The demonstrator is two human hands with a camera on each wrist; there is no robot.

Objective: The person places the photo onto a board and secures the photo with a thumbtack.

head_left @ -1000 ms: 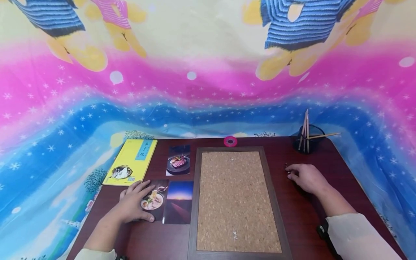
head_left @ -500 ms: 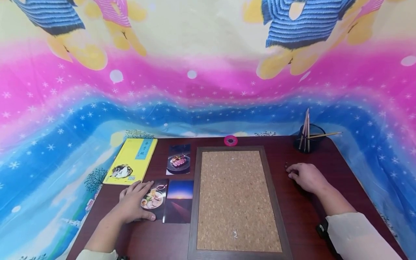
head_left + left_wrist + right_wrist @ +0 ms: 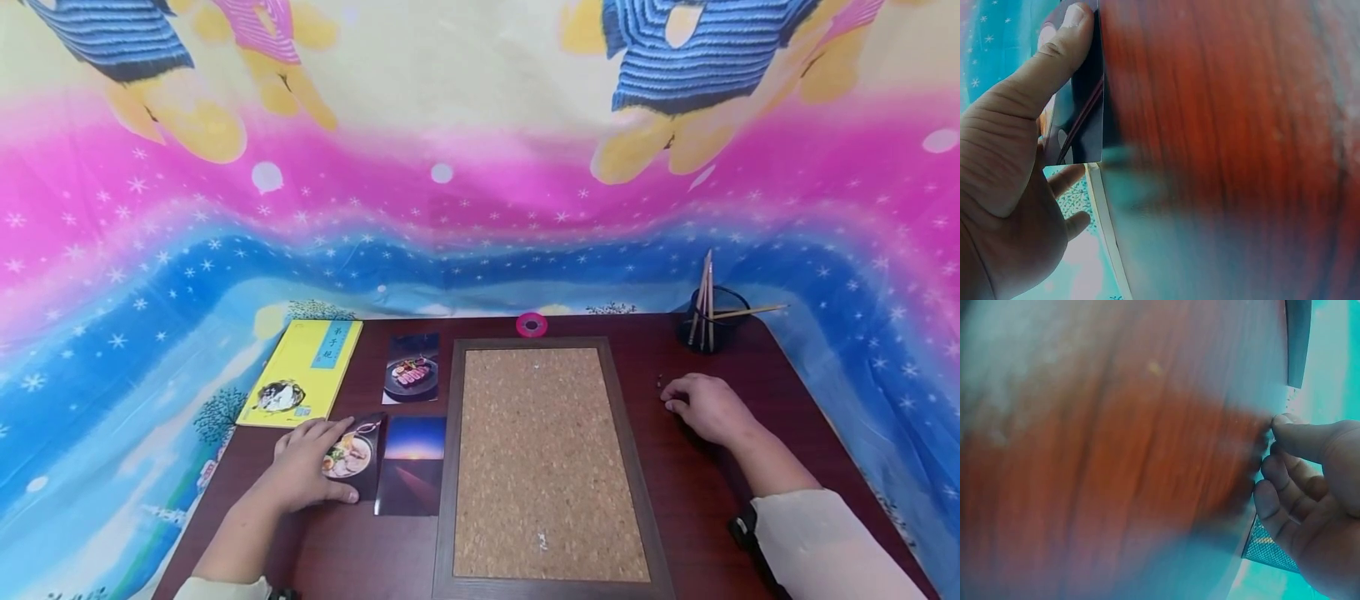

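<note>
In the head view, my left hand [image 3: 306,468] grips a photo of a ramen bowl [image 3: 356,457], with the thumb at its near edge and the fingers at its far edge. The left wrist view shows this photo bowed between thumb and fingers. Just right of it lies a sunset photo [image 3: 412,467]. Farther back is a photo of sliced meat on a plate [image 3: 411,371]. My right hand [image 3: 708,408] rests on the table right of the board, fingers curled, beside tiny dark pieces [image 3: 659,382]. Whether its fingertips pinch one is unclear.
A framed cork board [image 3: 543,467] lies mid-table. The yellow book [image 3: 303,371] is at the left, a pink tape roll [image 3: 532,325] behind the board. Several pencils stand in a black mesh holder [image 3: 701,333] at the back right. Patterned cloth [image 3: 480,208] surrounds the table.
The ramen photo has bowed and shifted slightly left and away, its near right corner higher in view. My right hand has barely moved; a small piece at its fingertips no longer shows.
</note>
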